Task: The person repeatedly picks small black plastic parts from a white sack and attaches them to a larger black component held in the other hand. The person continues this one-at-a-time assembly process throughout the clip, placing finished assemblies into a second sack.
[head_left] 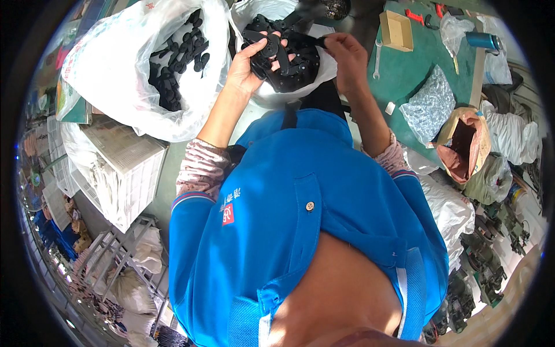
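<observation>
Over a white plastic bag [267, 95] filled with black plastic parts [300, 75], my left hand [245, 72] is closed around a few flat black parts [272, 48] with rounded ends. Its thumb lies across them and the fingertips show from behind. To the right, my right hand [351, 63] is closed in a pinch at the bag's far right rim. A dark strip-like black part [317, 41] reaches from its fingertips toward the left hand; its exact shape blends into the dark pile behind.
At the left stands a larger white bag [110, 58] holding similar black parts [179, 55]. A white crate [130, 168] sits below it. On the green table [399, 75] at right are a wrench [377, 61], a cardboard box [396, 32], a blue cylinder [483, 40] and an open paper bag [478, 139].
</observation>
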`<action>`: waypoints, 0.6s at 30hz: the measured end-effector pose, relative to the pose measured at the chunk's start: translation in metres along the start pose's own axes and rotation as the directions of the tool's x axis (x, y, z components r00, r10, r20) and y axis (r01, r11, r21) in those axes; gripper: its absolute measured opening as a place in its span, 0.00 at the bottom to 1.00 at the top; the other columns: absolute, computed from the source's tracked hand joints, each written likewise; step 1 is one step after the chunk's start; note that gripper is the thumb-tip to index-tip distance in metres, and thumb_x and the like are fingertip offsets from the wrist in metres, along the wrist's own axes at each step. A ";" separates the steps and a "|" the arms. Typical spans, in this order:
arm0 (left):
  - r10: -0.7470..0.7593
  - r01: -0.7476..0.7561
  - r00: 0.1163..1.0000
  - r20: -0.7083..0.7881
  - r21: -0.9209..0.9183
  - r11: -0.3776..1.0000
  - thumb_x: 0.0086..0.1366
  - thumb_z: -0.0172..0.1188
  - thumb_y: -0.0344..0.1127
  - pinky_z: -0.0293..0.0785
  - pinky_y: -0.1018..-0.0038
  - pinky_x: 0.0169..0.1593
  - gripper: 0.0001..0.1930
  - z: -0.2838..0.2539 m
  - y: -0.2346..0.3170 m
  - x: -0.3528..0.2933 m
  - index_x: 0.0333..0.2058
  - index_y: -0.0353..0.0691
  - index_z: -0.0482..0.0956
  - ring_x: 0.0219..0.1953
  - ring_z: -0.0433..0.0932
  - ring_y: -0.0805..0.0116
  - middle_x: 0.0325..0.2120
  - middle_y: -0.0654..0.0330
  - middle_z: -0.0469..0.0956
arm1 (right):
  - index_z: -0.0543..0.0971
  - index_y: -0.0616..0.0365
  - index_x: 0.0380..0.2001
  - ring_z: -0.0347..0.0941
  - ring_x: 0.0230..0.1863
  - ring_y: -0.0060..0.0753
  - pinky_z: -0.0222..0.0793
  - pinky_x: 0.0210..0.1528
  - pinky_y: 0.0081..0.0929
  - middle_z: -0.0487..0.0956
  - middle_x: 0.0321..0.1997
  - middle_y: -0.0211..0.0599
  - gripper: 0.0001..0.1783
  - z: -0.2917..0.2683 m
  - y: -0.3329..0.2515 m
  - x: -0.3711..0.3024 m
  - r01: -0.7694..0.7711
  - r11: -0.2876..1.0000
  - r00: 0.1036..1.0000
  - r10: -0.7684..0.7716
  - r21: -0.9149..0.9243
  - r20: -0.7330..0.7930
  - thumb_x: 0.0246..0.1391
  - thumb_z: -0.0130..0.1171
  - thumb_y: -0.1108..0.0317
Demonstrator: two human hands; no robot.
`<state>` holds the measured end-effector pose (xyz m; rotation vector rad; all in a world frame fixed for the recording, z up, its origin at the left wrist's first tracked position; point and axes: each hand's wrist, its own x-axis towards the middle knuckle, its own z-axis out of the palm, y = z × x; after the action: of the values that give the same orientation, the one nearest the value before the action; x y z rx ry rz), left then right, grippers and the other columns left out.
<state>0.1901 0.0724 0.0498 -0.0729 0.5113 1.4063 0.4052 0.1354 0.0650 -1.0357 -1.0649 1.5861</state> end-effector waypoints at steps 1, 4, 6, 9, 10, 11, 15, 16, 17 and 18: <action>-0.042 0.042 0.999 -0.010 0.006 0.999 0.65 0.58 0.27 0.73 0.43 0.58 0.11 0.000 0.001 -0.002 0.46 0.40 0.75 0.52 0.77 0.51 0.48 0.48 0.76 | 0.78 0.61 0.38 0.75 0.45 0.31 0.71 0.53 0.33 0.80 0.44 0.39 0.06 -0.006 -0.003 0.004 -0.010 0.996 1.000 0.009 0.094 0.015 0.59 0.56 0.73; -0.068 0.072 0.997 -0.048 0.085 0.994 0.65 0.57 0.28 0.74 0.47 0.58 0.13 -0.001 -0.002 -0.002 0.48 0.39 0.76 0.51 0.77 0.52 0.45 0.49 0.78 | 0.78 0.61 0.37 0.75 0.48 0.37 0.71 0.54 0.43 0.80 0.43 0.41 0.06 -0.012 -0.018 -0.001 -0.075 0.941 0.997 0.060 0.331 0.055 0.59 0.54 0.73; -0.055 0.066 0.996 -0.070 0.168 0.984 0.65 0.59 0.30 0.80 0.56 0.49 0.14 0.002 -0.008 -0.004 0.50 0.39 0.75 0.45 0.79 0.59 0.41 0.54 0.79 | 0.78 0.61 0.42 0.75 0.51 0.37 0.77 0.49 0.43 0.80 0.42 0.40 0.08 -0.011 -0.017 -0.006 -0.067 0.955 0.996 0.049 0.289 0.071 0.63 0.54 0.70; -0.003 0.017 0.998 -0.067 0.208 0.978 0.65 0.63 0.33 0.79 0.66 0.33 0.14 0.001 -0.012 -0.002 0.49 0.43 0.76 0.37 0.79 0.67 0.37 0.60 0.79 | 0.77 0.60 0.49 0.76 0.45 0.31 0.82 0.40 0.33 0.76 0.41 0.34 0.14 0.011 -0.015 -0.023 -0.141 0.970 0.985 0.118 0.197 0.125 0.67 0.52 0.64; 0.004 0.009 0.998 -0.063 0.208 0.978 0.65 0.63 0.32 0.79 0.66 0.33 0.14 -0.001 -0.015 -0.002 0.49 0.43 0.76 0.37 0.79 0.67 0.37 0.60 0.79 | 0.77 0.59 0.49 0.76 0.42 0.29 0.81 0.39 0.32 0.76 0.41 0.33 0.14 0.015 -0.011 -0.027 -0.133 0.976 0.984 0.109 0.173 0.142 0.67 0.52 0.64; 0.014 -0.002 0.998 -0.057 0.208 0.978 0.65 0.63 0.32 0.79 0.66 0.33 0.14 -0.003 -0.016 -0.001 0.49 0.43 0.77 0.37 0.79 0.67 0.36 0.60 0.79 | 0.77 0.59 0.50 0.75 0.39 0.27 0.81 0.39 0.30 0.75 0.41 0.32 0.14 0.019 -0.005 -0.031 -0.122 0.981 0.982 0.098 0.148 0.163 0.67 0.52 0.64; 0.026 -0.015 0.999 -0.043 0.237 0.971 0.64 0.64 0.32 0.80 0.66 0.31 0.15 0.006 -0.020 -0.008 0.49 0.44 0.76 0.31 0.80 0.63 0.35 0.59 0.79 | 0.78 0.57 0.51 0.72 0.28 0.18 0.76 0.30 0.17 0.76 0.36 0.28 0.16 0.041 0.002 -0.030 -0.028 0.999 0.970 0.038 -0.045 0.239 0.67 0.53 0.61; 0.015 -0.005 0.999 -0.040 0.243 0.970 0.64 0.64 0.32 0.80 0.65 0.31 0.15 0.009 -0.020 -0.011 0.49 0.44 0.75 0.30 0.80 0.63 0.35 0.58 0.79 | 0.79 0.57 0.51 0.71 0.28 0.17 0.75 0.28 0.15 0.76 0.35 0.28 0.16 0.045 0.001 -0.030 -0.016 0.995 0.966 0.042 -0.103 0.256 0.66 0.54 0.60; 0.032 -0.022 0.999 -0.039 0.235 0.972 0.64 0.63 0.32 0.81 0.64 0.29 0.14 0.007 -0.021 -0.008 0.48 0.45 0.75 0.28 0.80 0.61 0.33 0.57 0.80 | 0.80 0.56 0.50 0.70 0.24 0.15 0.69 0.22 0.12 0.76 0.31 0.27 0.16 0.049 0.002 -0.030 -0.071 0.991 0.965 0.096 -0.109 0.244 0.66 0.55 0.60; 0.016 -0.012 1.000 -0.017 0.236 0.972 0.64 0.63 0.31 0.81 0.64 0.29 0.14 0.005 -0.021 -0.006 0.48 0.45 0.75 0.28 0.80 0.61 0.33 0.57 0.80 | 0.79 0.56 0.51 0.69 0.24 0.15 0.67 0.21 0.13 0.76 0.31 0.28 0.16 0.050 0.005 -0.031 -0.062 0.991 0.969 0.088 -0.118 0.229 0.66 0.55 0.60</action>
<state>0.2116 0.0644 0.0517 0.1098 0.6930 1.3504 0.3628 0.0960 0.0784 -0.9880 -1.2978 1.7601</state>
